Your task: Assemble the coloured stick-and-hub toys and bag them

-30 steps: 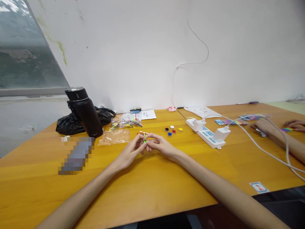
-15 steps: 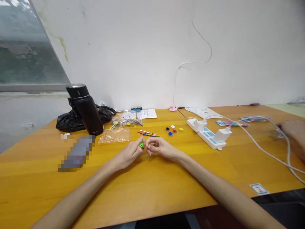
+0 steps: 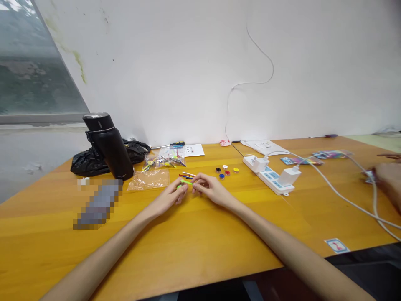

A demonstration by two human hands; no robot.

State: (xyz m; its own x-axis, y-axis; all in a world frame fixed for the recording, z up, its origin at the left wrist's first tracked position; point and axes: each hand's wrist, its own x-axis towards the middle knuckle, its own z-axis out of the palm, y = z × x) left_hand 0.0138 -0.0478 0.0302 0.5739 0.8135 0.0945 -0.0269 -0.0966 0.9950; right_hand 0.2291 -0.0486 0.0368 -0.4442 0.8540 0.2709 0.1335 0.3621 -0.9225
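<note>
My left hand (image 3: 167, 198) is closed on a small green round piece (image 3: 179, 187), partly covered by the fingers. In my right hand (image 3: 210, 190), thumb and fingers pinch one end of a thin light-green plastic stick (image 3: 186, 182). The stick's other end reaches over to the left fingertips, at the green piece; whether the two are joined I cannot tell. Just beyond the hands lie thin white, red and blue sticks (image 3: 187, 176), partly hidden. To their right are several small round pieces, among them a blue one (image 3: 222, 176) and a yellow one (image 3: 236, 170).
A black bottle (image 3: 114, 150) stands at the left before a black plastic bag (image 3: 84, 161). Nearby are a clear wrapper (image 3: 148, 179) and a bag of coloured parts (image 3: 166, 159). A white power strip (image 3: 272, 180) with cables lies right. Another person's hand (image 3: 388, 175) is at far right.
The light-green stick now shows lengthwise between my hands, where it was mostly hidden before. The green piece has turned in my left hand. The other person's hand has shifted.
</note>
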